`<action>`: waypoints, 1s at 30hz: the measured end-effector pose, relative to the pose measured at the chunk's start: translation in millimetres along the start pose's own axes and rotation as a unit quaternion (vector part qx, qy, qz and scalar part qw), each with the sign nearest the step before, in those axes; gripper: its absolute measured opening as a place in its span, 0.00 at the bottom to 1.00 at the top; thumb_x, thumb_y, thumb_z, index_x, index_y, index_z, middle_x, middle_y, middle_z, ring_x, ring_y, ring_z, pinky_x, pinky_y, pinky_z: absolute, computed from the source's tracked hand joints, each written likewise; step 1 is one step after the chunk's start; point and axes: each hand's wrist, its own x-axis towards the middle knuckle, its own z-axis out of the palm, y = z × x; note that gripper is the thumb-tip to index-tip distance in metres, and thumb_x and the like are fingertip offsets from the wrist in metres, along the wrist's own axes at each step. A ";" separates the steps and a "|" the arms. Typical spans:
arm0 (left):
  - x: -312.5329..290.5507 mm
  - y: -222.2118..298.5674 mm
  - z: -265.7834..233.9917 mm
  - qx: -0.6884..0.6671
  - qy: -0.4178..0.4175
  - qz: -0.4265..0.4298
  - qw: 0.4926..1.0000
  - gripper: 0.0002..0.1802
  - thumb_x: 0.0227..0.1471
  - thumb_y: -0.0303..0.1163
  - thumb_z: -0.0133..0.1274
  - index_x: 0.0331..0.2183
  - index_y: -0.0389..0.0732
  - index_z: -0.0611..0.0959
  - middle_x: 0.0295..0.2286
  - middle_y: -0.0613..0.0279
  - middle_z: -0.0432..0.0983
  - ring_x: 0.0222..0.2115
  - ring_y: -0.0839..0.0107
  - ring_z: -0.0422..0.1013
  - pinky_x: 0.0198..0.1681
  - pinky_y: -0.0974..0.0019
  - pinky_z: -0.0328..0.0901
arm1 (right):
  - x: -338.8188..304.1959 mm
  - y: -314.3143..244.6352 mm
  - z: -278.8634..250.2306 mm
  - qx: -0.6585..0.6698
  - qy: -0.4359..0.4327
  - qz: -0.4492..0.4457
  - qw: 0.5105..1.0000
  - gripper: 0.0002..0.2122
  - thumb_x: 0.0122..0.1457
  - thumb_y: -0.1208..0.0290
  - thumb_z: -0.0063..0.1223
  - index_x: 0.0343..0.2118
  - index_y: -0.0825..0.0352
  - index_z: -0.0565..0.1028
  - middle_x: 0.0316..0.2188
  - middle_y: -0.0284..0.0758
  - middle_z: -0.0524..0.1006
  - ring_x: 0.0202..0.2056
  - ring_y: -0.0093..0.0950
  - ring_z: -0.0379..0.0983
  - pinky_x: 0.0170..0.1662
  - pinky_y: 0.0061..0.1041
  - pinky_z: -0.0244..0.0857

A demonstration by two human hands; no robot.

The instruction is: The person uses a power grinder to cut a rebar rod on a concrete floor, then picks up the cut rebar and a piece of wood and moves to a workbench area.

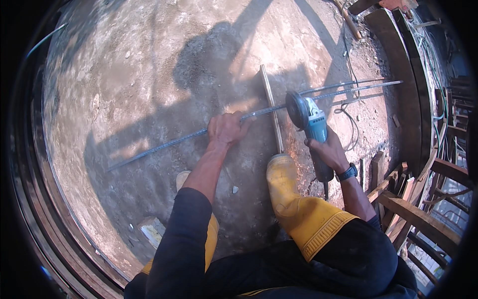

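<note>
Gripping ribbed bar (264,111) with fingers of left hand (226,129), leaving lengths out on both sides; crossing narrow strip (269,94) ahead of yellow boot (289,184); farther right, clasping grinder (316,127) in right hand's (329,148) closed fingers, holding disc (297,110) at bar, contact hidden

I've got strong, hard daylight from behind the wearer: the person's shadow (211,57) falls forward over the ground (119,74). Lit ground up top runs pale, close to washed out; the shaded middle is flatter (still readable on my end). Faint orange sparks (295,172) glow below the angle grinder (315,130). Fisheye bends the dark beams (36,199) at left, corners drop to black, far-right clutter (460,104) looks soft.
</note>
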 end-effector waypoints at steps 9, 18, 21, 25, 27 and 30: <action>1.1 -1.1 0.5 0.007 -0.007 -0.001 1.000 0.34 0.54 0.66 0.45 0.30 0.44 0.86 0.17 0.51 0.78 0.21 0.53 0.77 0.25 0.51 0.70 | -0.9 6.6 0.7 -0.003 0.004 -0.004 1.000 0.33 0.43 0.58 0.64 0.49 0.77 0.70 0.34 0.46 0.79 0.33 0.33 0.78 0.40 0.31 0.72; 0.7 0.2 -1.5 0.009 -0.024 -0.012 1.000 0.34 0.53 0.67 0.44 0.31 0.45 0.86 0.19 0.52 0.79 0.22 0.53 0.77 0.27 0.51 0.70 | 3.6 -2.0 1.5 0.009 -0.006 0.005 1.000 0.34 0.43 0.57 0.63 0.52 0.74 0.68 0.38 0.45 0.78 0.37 0.32 0.77 0.42 0.31 0.71; 0.5 1.9 -6.5 0.018 -0.051 -0.022 0.998 0.34 0.54 0.67 0.43 0.34 0.46 0.85 0.21 0.52 0.80 0.25 0.53 0.78 0.29 0.51 0.70 | 8.7 0.9 2.3 0.001 -0.004 0.000 1.000 0.34 0.43 0.57 0.63 0.52 0.72 0.68 0.38 0.44 0.78 0.37 0.33 0.76 0.43 0.31 0.70; 5.4 8.5 -11.5 0.028 -0.097 -0.030 0.994 0.35 0.54 0.67 0.41 0.38 0.48 0.85 0.25 0.53 0.82 0.29 0.55 0.79 0.33 0.51 0.71 | 3.8 -5.8 -3.3 0.008 -0.002 0.016 1.000 0.34 0.43 0.56 0.63 0.52 0.73 0.69 0.37 0.45 0.78 0.36 0.33 0.77 0.42 0.31 0.70; 3.1 4.2 -11.3 0.034 -0.104 -0.038 0.993 0.35 0.54 0.67 0.41 0.38 0.48 0.85 0.25 0.53 0.82 0.29 0.55 0.79 0.33 0.51 0.71 | 1.7 -8.0 0.3 0.011 -0.005 0.015 1.000 0.34 0.43 0.56 0.63 0.51 0.73 0.69 0.37 0.45 0.78 0.35 0.33 0.77 0.42 0.31 0.70; 2.8 3.4 -12.0 0.033 -0.103 -0.039 0.993 0.35 0.54 0.68 0.41 0.38 0.48 0.85 0.25 0.53 0.82 0.29 0.55 0.79 0.33 0.51 0.71 | 1.7 8.0 2.3 0.000 0.010 -0.020 1.000 0.33 0.42 0.57 0.63 0.49 0.75 0.70 0.36 0.45 0.79 0.34 0.32 0.77 0.40 0.31 0.71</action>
